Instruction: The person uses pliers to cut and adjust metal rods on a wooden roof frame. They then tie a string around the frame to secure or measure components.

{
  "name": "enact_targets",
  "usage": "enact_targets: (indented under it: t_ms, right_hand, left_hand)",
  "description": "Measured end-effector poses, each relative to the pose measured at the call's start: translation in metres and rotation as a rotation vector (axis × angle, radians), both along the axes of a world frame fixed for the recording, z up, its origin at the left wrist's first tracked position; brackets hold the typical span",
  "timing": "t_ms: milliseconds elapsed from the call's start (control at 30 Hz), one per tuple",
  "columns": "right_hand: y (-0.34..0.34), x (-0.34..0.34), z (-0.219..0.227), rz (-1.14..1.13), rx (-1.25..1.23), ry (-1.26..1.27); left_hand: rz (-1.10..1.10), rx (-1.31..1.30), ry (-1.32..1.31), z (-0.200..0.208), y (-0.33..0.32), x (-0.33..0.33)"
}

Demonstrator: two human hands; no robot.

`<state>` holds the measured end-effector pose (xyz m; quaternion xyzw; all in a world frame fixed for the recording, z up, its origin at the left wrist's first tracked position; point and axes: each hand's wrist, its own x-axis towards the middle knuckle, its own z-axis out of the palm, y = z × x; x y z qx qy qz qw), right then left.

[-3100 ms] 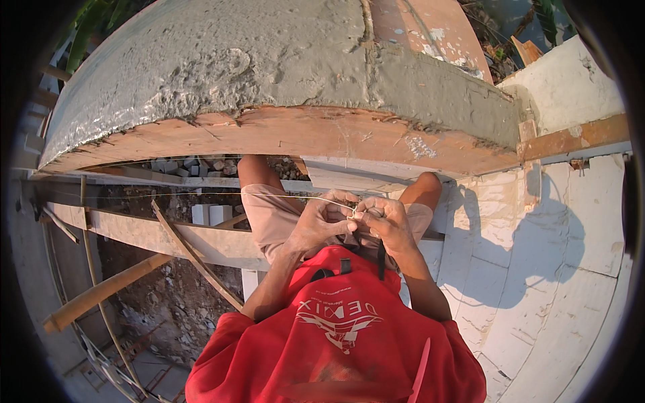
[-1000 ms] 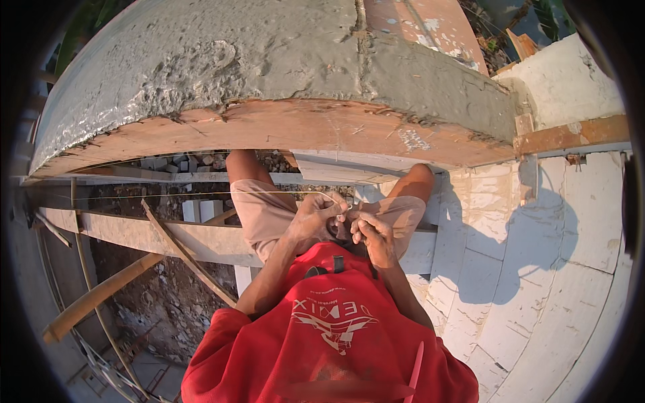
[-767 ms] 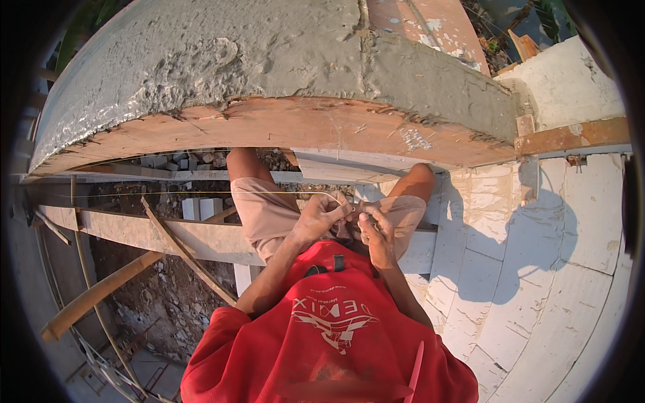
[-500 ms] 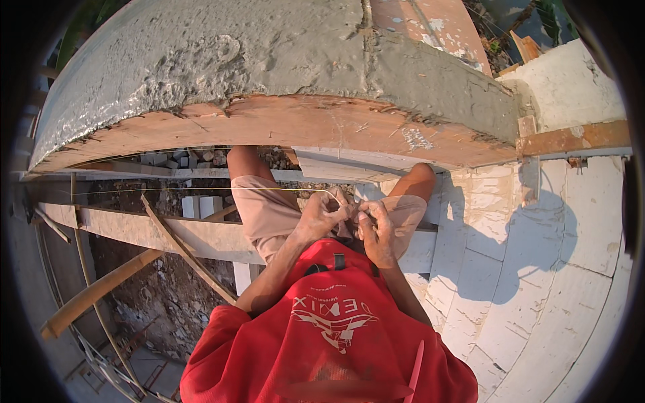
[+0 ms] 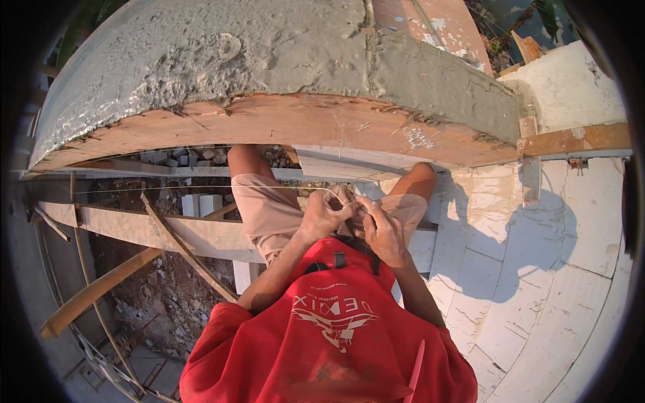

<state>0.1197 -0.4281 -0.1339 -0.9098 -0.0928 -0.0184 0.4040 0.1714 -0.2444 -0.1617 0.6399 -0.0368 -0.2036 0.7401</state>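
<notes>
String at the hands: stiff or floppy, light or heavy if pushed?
Probably floppy when slack: the string curves down at the left hand. Its straight run leftward suggests tension, so it may spring back if pushed sideways. It's thin, so likely very light.

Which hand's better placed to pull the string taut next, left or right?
Left, probably. The left hand pinches the string where it comes in from the left. The right hand is beyond, close beside it; its exact hold is too small to tell.
</notes>
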Motion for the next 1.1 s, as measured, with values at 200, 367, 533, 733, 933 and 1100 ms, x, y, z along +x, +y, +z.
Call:
enact_targets:
  t_ms: [200,367,533,733,933,1100]
  right_hand:
    - [-0.001,-0.001,-0.012,-0.024,-0.05,-0.139]
    - [0.004,-0.002,-0.017,-0.064,-0.139,-0.214]
    - [0.006,0.003,-0.013,-0.038,-0.235,-0.276]
    - [-0.005,0.013,0.004,0.092,-0.332,-0.145]
    - [-0.036,0.033,0.002,0.175,0.159,0.699]
    - [-0.029,0.024,0.0,0.107,0.407,0.498]
  left_hand:
    - [0.053,0.102,-0.144,0.006,-0.001,-0.001]
    - [0.034,0.221,-0.033,0.015,0.0,0.001]
    - [0.055,0.355,-0.165,0.017,-0.005,0.004]
    - [-0.065,0.449,-0.304,0.015,-0.005,0.005]
    - [-0.19,0.302,-0.539,0.01,0.003,-0.001]
    - [-0.108,-0.033,0.018,0.005,0.009,0.0]
